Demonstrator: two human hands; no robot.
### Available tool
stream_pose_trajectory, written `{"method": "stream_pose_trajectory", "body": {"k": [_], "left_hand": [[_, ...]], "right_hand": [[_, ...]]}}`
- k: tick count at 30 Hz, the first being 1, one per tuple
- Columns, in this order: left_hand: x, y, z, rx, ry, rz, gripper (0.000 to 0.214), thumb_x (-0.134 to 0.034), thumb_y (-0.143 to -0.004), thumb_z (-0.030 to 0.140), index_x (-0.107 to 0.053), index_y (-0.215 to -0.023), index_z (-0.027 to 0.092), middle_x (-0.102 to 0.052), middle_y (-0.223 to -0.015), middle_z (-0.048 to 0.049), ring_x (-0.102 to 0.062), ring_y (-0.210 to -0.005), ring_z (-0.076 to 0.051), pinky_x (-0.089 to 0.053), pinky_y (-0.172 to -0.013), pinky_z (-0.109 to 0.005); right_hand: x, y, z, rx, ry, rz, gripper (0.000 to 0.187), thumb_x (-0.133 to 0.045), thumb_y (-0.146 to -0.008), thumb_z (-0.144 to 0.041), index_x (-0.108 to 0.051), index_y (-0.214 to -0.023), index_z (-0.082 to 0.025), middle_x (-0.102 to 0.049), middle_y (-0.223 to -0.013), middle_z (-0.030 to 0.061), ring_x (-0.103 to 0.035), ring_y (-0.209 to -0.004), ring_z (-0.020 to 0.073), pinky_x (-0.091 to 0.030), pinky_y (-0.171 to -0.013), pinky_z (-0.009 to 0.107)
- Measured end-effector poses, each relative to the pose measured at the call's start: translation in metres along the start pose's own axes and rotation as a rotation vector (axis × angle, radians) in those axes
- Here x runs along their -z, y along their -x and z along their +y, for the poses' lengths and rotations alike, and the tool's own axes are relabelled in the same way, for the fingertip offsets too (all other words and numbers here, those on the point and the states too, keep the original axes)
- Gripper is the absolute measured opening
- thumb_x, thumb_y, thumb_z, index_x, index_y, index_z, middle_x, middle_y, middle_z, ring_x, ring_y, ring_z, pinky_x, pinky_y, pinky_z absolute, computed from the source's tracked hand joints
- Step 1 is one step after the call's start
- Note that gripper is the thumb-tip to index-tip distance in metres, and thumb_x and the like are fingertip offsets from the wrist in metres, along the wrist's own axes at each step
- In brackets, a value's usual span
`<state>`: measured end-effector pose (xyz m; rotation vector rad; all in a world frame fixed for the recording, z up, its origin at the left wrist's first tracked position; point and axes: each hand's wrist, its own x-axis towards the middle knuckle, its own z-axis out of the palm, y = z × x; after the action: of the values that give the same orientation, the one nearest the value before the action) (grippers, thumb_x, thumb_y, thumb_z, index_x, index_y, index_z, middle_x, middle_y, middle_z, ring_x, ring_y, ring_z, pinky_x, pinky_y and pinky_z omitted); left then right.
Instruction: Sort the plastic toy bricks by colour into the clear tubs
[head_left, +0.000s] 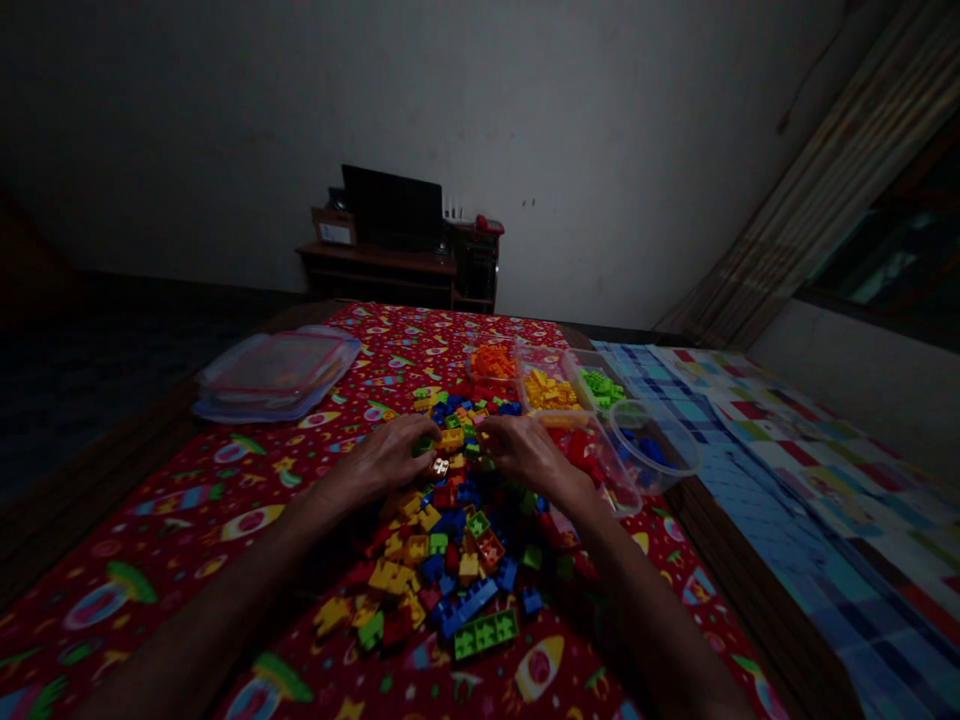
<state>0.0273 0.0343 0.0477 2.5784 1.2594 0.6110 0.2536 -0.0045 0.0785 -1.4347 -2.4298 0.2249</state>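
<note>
Over the pile of mixed toy building blocks (469, 588), both of my hands work close together. My left hand (394, 455) has its fingers and thumb curled around a green block (424, 444), which is partly hidden. Right beside its fingertips lies a yellow block (451, 440). My right hand (525, 452) is at the other side of the pile, fingers bent and drawn together. What its fingertips hold, if anything, is hidden. Nearer to me are a long green block (486, 634) and a long blue block (469, 606).
Clear tubs at the right hold orange blocks (493, 362), yellow blocks (550, 390), green blocks (601, 387), red blocks (583, 455) and blue blocks (643, 448). Stacked plastic lids (274, 372) lie at left on the red patterned cloth (202, 525). A monitor (394, 207) stands beyond.
</note>
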Motion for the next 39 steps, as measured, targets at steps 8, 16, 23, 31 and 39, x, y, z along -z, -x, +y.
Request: {"method": "stream_pose_trajectory", "body": {"k": [8, 16, 23, 31, 39], "left_hand": [[0.001, -0.001, 0.018, 0.008, 0.062, -0.023, 0.022, -0.047, -0.075, 0.026, -0.062, -0.089, 0.02, -0.07, -0.092, -0.0038, -0.065, -0.084, -0.02, -0.051, -0.079, -0.03], [-0.002, -0.002, 0.004, -0.037, 0.057, -0.004, 0.024, -0.045, -0.08, 0.027, -0.066, -0.09, 0.02, -0.072, -0.093, -0.0051, -0.066, -0.089, -0.021, -0.051, -0.083, -0.032], [0.002, 0.002, 0.016, -0.114, 0.085, -0.007, 0.024, -0.045, -0.084, 0.023, -0.067, -0.091, 0.02, -0.071, -0.093, -0.0052, -0.066, -0.088, -0.018, -0.051, -0.08, -0.029], [0.0, 0.015, 0.038, -0.322, 0.141, -0.105, 0.026, -0.052, -0.091, 0.033, -0.063, -0.113, 0.023, -0.063, -0.117, -0.0079, -0.059, -0.108, -0.021, -0.048, -0.094, -0.033], [-0.025, 0.053, 0.116, -0.639, 0.06, -0.271, 0.068, -0.071, -0.071, 0.056, -0.051, -0.132, 0.034, -0.043, -0.148, -0.0062, -0.028, -0.14, -0.034, -0.014, -0.115, -0.06]], "right_hand": [[-0.024, 0.0, -0.007, 0.109, -0.005, 0.026, 0.03, -0.057, -0.085, -0.015, -0.061, -0.115, -0.011, -0.067, -0.104, 0.0137, -0.061, -0.096, 0.0209, -0.043, -0.081, 0.028], [0.008, -0.003, 0.013, -0.078, -0.057, 0.15, 0.021, -0.054, -0.09, -0.027, -0.068, -0.085, -0.013, -0.064, -0.07, 0.003, -0.054, -0.062, 0.0115, -0.035, -0.059, 0.022], [0.024, -0.004, 0.08, -0.39, -0.105, 0.434, 0.027, -0.053, -0.086, -0.03, -0.072, -0.093, -0.012, -0.069, -0.075, 0.0067, -0.062, -0.07, 0.0159, -0.044, -0.067, 0.025], [0.032, -0.004, 0.1, -0.469, -0.262, 0.518, 0.042, -0.055, -0.081, -0.023, -0.064, -0.119, -0.007, -0.07, -0.107, 0.0187, -0.069, -0.091, 0.0261, -0.054, -0.079, 0.038], [0.039, 0.001, 0.057, -0.217, -0.335, 0.445, 0.035, -0.052, -0.088, -0.03, -0.067, -0.115, -0.014, -0.072, -0.107, 0.0107, -0.068, -0.096, 0.0207, -0.053, -0.088, 0.037]]}}
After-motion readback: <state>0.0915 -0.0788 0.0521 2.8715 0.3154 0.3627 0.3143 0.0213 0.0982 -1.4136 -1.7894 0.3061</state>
